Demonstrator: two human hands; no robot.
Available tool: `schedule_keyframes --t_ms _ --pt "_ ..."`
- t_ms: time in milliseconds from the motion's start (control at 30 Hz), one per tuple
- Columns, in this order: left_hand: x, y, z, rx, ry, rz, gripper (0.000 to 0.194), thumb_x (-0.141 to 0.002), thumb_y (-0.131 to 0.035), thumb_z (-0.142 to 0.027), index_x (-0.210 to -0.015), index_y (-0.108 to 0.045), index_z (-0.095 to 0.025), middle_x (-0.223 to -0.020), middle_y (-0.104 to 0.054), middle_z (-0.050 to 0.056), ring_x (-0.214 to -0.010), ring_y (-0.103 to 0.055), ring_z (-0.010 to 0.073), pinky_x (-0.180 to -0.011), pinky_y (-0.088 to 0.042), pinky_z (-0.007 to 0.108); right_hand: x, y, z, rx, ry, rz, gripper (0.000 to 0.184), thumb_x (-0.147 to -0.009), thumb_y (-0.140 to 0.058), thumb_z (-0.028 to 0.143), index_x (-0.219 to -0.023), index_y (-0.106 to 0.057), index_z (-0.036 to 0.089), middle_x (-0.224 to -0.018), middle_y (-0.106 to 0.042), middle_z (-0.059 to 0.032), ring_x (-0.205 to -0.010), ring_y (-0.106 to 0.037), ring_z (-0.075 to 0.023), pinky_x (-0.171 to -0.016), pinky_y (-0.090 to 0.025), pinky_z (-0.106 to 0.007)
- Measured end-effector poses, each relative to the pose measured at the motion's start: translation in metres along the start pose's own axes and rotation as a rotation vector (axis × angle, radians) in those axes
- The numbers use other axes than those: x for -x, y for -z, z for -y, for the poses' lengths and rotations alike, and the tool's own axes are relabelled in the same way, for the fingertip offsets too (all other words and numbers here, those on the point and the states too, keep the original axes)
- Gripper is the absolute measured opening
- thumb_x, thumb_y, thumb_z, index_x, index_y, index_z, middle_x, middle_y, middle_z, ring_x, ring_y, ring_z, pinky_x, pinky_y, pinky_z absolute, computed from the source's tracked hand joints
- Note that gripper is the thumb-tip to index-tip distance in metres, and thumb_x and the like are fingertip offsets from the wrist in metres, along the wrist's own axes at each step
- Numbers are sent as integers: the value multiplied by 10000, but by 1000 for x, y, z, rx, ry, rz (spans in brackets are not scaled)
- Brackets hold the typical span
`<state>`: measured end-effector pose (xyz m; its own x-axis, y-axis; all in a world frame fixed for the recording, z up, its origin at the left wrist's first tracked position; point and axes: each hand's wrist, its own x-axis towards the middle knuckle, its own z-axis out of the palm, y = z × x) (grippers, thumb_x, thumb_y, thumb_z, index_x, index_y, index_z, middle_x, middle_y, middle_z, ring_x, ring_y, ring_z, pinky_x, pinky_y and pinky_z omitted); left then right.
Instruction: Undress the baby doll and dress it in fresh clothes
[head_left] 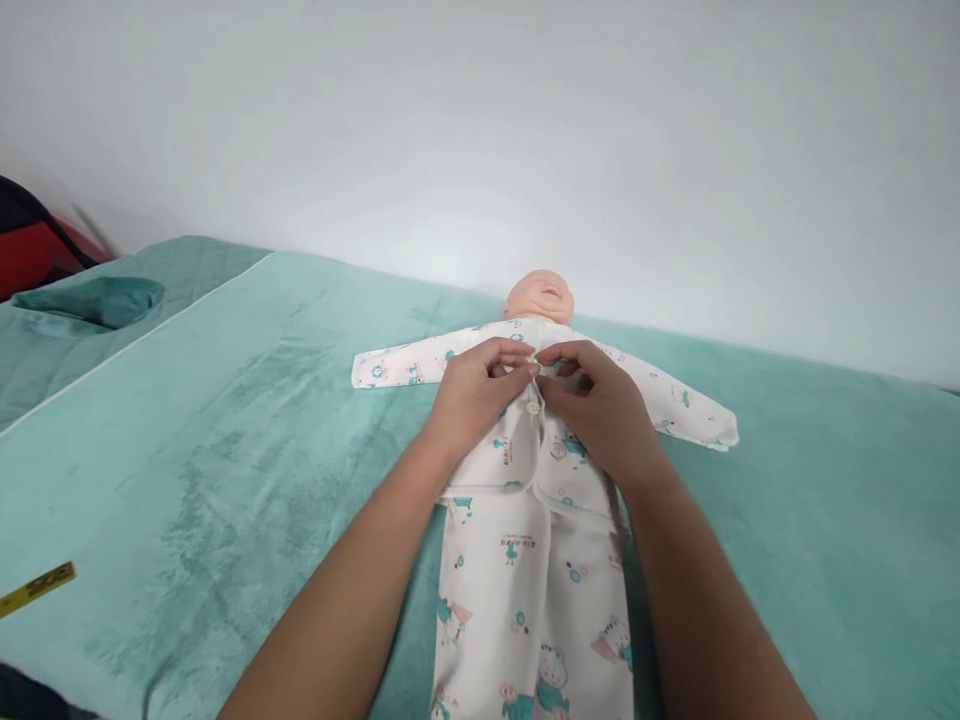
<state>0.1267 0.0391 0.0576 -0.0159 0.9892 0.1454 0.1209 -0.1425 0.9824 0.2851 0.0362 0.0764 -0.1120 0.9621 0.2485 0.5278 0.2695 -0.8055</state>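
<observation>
A baby doll lies on its back, dressed in a white jacket with teal and pink cartoon prints and matching trousers. Both sleeves stretch out sideways. At the chest, my left hand pinches one front edge of the jacket near the opening. My right hand pinches the other edge, its fingertips almost meeting those of the left. Just below the fingertips a pale button shows on the front edge. Under it the jacket's front parts toward the hem. What lies exactly between the fingertips is partly hidden.
A teal plush cover spreads beneath the doll, with a white wall behind. To the left are a folded teal cloth, a red and black item and a yellow strip. Something dark sits at the lower left corner.
</observation>
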Motion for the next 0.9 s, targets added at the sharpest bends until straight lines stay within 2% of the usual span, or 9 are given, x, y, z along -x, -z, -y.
schedule_keyframes --t_ms 167,300,533,700,800,900 --pt "-1 -6 -4 -57 -11 -18 261 -748 -647 -212 -1003 -701 -214 -828 -698 8 -627 -542 103 -607 -431 234 -1 -3 -1 37 19 10 297 -769 -584 252 -1051 -676 259 -956 -618 -24 -773 -513 -163 -707 -412 -302" --pt "-1 -8 -5 -78 -17 -27 354 -696 -589 -113 -1020 -681 -220 -820 -691 -8 -642 -569 105 -629 -442 235 -1 -4 1 45 -2 23 301 -754 -569 218 -1031 -677 266 -938 -613 -11 -741 -511 -150 -687 -406 -292" --pt "-1 -8 -6 31 49 -31 401 -665 -578 -119 -1048 -658 -207 -801 -659 -15 -585 -515 86 -539 -395 214 -1 -5 -1 24 10 8 308 -745 -563 214 -1031 -669 255 -931 -601 -11 -741 -504 -149 -718 -412 -305" --pt "-1 -5 -4 143 66 0 371 -712 -576 -154 -1070 -660 -204 -816 -636 -13 -562 -479 76 -521 -371 216 0 -7 -2 -39 -12 -52 304 -742 -580 232 -1037 -652 251 -864 -567 10 -671 -477 -125 -664 -410 -287" --pt "-2 -4 -2 30 0 -12 303 -749 -575 -157 -1018 -705 -203 -856 -634 -5 -586 -467 76 -566 -389 227 0 -7 -3 -66 -17 -70 292 -752 -571 226 -1033 -648 245 -825 -559 24 -645 -467 -115 -645 -405 -279" --pt "-3 -3 0 -132 -120 -45 232 -780 -570 -141 -910 -750 -207 -862 -620 10 -716 -531 105 -675 -420 238 -1 -7 -4 -83 -22 -78 274 -751 -569 211 -1010 -652 241 -803 -566 31 -633 -464 -111 -643 -408 -277"
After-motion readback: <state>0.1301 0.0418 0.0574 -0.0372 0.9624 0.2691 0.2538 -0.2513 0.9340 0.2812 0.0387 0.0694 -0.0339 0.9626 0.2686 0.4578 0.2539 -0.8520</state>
